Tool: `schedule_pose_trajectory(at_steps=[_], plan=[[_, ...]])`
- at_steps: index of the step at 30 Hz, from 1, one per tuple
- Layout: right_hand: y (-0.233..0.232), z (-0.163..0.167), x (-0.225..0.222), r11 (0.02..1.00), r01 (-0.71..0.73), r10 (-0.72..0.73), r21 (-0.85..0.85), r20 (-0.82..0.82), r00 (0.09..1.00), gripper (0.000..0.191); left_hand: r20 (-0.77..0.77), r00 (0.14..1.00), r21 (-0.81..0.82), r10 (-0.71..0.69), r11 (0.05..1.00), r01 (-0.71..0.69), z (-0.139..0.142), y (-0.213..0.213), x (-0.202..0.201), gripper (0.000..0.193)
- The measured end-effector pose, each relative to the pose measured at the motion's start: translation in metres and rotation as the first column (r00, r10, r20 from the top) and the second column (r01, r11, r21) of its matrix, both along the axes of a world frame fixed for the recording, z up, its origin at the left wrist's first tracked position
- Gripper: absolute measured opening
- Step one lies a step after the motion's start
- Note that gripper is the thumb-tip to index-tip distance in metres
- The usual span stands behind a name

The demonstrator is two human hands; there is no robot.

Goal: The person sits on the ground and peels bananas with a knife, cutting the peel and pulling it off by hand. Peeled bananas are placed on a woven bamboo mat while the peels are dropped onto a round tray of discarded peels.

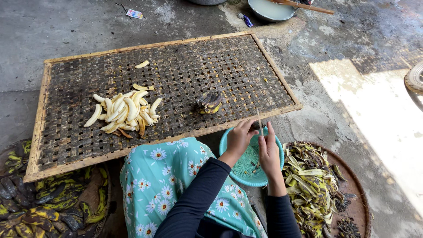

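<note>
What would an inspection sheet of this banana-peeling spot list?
Surface: woven mat on concrete floor.
Job's things: thin stick held over a teal basket; peeled bananas piled on the mat, a dark bunch beside them.
Clutter: peels on a round tray, unpeeled bananas at lower left.
Fingers: left hand and right hand both grip the stick.
Cables: nothing seen.
Surroundings: metal bowl, sunlit patch.
</note>
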State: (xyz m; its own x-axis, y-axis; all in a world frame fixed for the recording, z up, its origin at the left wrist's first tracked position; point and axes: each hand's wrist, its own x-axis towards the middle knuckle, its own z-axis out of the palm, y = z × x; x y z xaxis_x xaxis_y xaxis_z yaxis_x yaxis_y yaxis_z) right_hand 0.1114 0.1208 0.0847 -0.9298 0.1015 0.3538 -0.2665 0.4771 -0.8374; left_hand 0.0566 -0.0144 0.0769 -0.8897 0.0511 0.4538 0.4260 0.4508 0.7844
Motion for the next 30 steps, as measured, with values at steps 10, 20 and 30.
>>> schedule_pose_trajectory(at_steps=[10, 20, 30], plan=[[-0.026, 0.015, 0.001, 0.98, 0.192, -0.189, 0.041, -0.07, 0.979, 0.034, -0.324, 0.946, -0.113, 0.02, 0.992, -0.06, 0.003, -0.001, 0.006, 0.039], [0.057, -0.016, -0.017, -0.003, 0.022, 0.546, -1.0, 0.017, 0.838, 0.042, -0.1, 0.933, 0.357, -0.346, 0.863, 0.358, 0.002, 0.002, -0.006, 0.039], [0.135, -0.051, 0.075, 0.167, 0.461, 0.025, -0.872, 0.471, 0.882, 0.05, 0.085, 0.878, 0.993, -0.471, -0.032, -0.113, -0.037, 0.002, -0.049, 0.037]])
